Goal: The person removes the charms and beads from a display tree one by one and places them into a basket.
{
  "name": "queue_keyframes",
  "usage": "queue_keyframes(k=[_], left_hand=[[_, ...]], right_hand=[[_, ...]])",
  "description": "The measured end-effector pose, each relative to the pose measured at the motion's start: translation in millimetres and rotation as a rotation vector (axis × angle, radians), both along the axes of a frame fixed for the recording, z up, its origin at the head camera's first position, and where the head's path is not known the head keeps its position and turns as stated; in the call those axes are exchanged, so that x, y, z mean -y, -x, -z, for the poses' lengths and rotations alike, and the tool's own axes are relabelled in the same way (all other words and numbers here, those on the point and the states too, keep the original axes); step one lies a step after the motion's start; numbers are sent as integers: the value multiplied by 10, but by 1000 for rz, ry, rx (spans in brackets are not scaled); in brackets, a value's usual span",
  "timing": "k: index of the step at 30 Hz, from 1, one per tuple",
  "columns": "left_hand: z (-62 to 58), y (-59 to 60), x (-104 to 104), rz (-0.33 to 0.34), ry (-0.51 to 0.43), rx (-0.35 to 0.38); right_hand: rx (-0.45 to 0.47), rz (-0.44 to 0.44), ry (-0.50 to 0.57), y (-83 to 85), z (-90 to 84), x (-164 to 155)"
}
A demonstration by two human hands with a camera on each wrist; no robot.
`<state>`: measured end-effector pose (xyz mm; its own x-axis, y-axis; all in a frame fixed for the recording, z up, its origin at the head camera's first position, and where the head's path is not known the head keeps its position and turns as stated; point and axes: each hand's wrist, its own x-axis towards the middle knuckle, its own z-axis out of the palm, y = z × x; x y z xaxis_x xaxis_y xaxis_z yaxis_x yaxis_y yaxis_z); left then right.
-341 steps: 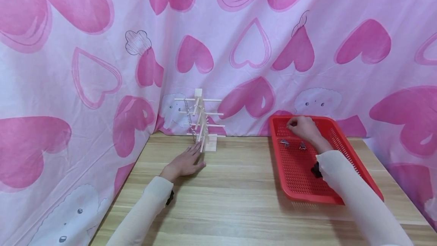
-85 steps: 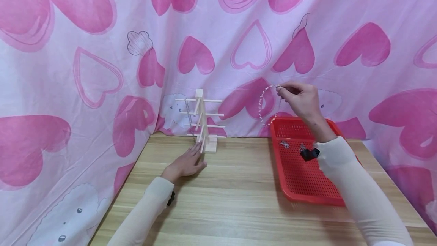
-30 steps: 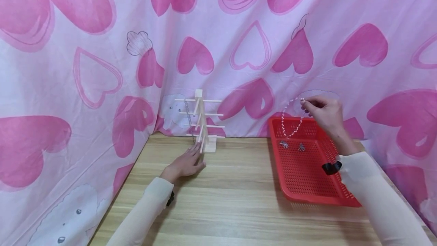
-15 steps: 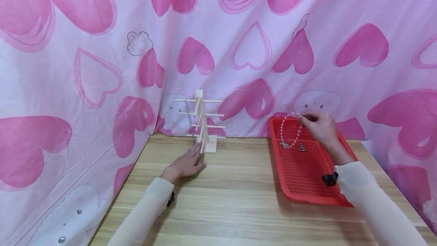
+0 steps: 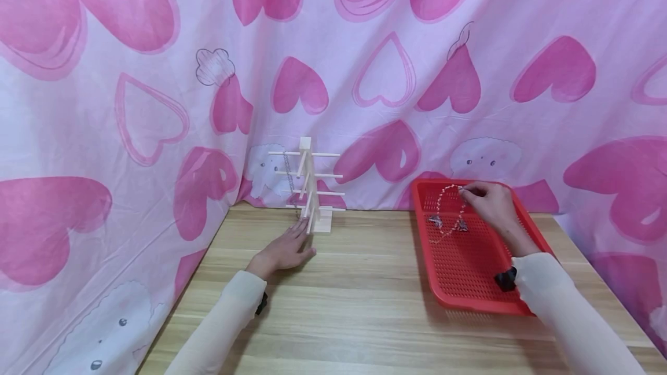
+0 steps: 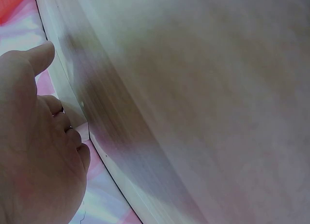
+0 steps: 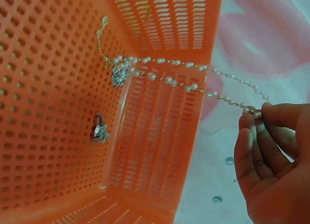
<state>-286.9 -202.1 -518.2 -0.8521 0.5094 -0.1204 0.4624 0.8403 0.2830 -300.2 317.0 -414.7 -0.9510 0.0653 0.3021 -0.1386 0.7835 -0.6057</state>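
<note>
My right hand [image 5: 490, 204] pinches a pearl bead necklace [image 7: 169, 81] between thumb and fingertips. The strand hangs in a loop into the red basket [image 5: 431, 282], and its gold clasp chain [image 7: 100, 40] lies on the basket floor. Two small bunched silver chains lie in there too; one silver bunch [image 7: 100, 129] sits apart, the other silver bunch [image 7: 120, 75] is beside the pearls. At the left, my left hand [image 5: 283, 250] lies with fingers extended, fingertips at the foot of a wooden peg stand [image 5: 306, 181]. A thin silver chain [image 5: 289, 178] hangs from its upper left peg.
The wood-grain table [image 5: 359, 288] carries the stand at the back left and the basket at the right. A pink heart-print cloth [image 5: 385, 74] hangs close behind both and along the sides.
Earlier, the beaded strand hung on the stand's right side; later my right hand held it in the air. Within the last second that hand has lowered it into the basket. My left hand stays put.
</note>
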Motion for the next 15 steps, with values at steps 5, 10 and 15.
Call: queue_keyframes(k=[5, 10, 15], left_hand=[[5, 4, 3, -7, 5, 5], [-8, 6, 3, -11, 0, 7], [-1, -3, 1, -11, -4, 10]], right_hand=[[37, 5, 0, 26, 72, -106], [107, 31, -13, 47, 114, -195], [167, 44, -53, 70, 178, -290]])
